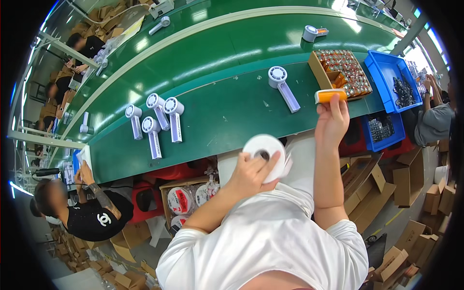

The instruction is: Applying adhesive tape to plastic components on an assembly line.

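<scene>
My left hand grips a white roll of tape in front of my body, with fingers at its dark centre hole. Raised over the bench's near edge, my right hand pinches an orange cylindrical battery with a pale end. Just beyond it stands a cardboard box packed with similar orange batteries. A lavender handheld fan with an open, hollow handle lies on the bench between my hands and the far side. Several more lavender fans lie grouped to the left.
Blue bins of small dark parts sit right of the battery box. The green bench runs across, a conveyor behind it carrying another fan. Below left, a carton holds tape rolls. Co-workers sit at both sides; cartons crowd the floor.
</scene>
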A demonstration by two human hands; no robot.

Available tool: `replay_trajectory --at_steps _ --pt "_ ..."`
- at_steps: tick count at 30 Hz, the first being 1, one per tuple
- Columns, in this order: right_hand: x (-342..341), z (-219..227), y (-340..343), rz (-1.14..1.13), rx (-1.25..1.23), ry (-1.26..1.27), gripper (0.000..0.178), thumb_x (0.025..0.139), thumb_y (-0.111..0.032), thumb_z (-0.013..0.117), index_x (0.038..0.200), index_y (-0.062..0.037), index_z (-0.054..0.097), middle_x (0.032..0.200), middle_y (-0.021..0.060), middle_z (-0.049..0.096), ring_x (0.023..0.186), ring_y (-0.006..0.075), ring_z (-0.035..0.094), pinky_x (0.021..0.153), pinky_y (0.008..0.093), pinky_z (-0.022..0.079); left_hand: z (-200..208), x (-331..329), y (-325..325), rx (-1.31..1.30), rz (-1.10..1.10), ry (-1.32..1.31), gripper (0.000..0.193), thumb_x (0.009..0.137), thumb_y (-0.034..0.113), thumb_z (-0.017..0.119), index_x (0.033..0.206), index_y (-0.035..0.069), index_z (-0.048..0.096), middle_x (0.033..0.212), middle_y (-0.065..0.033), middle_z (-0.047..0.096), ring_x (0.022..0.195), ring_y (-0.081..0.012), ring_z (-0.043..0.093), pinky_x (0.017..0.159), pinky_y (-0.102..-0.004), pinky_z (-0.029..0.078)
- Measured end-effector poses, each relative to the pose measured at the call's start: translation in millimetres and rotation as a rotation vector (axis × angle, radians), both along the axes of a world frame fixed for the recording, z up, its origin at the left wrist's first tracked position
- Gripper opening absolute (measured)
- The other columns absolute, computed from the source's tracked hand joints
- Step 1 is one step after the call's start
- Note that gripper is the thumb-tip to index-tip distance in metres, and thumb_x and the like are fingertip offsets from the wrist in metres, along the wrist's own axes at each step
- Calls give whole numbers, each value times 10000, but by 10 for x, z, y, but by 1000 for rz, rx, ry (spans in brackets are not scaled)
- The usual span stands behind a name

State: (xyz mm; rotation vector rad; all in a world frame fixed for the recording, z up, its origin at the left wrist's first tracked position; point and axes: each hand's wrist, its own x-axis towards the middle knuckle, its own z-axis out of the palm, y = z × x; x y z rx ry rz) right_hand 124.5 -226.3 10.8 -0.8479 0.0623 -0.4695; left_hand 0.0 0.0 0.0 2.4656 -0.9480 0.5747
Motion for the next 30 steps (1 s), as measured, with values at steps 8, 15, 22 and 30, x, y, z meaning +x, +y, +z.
replay_trajectory --at_steps 8,15,22,30 --pt "544 -668 -299 302 -204 79 296 978 -182 577 1159 52 585 926 38 644 671 50 544 598 178 431 -1158 -436 511 163 154 417 482 790 372 719 1118 31 627 921 -94 631 891 -272 602 817 -428 410" --pt "644 -1004 -408 520 -101 64 336 972 -184 574 1219 45 571 1039 43 646 831 82 621 714 227 500 -670 -161 465 17 33 401 285 809 302 713 992 90 664 1029 -66 624 990 -267 580 794 -405 452" --pt "570 -947 -483 725 -182 58 380 906 -175 645 1206 49 586 1068 62 654 842 95 639 714 232 517 -8 1247 -85 -68 37 -76 164 746 118 712 908 126 685 936 -25 621 912 -248 577 776 -382 446" --pt "497 -862 -435 701 -51 62 365 890 -162 658 1175 59 598 999 70 661 839 109 635 736 249 521 -122 2246 -507 427 -91 -138 120 722 141 713 838 113 719 1012 -47 570 997 -244 547 838 -413 417"
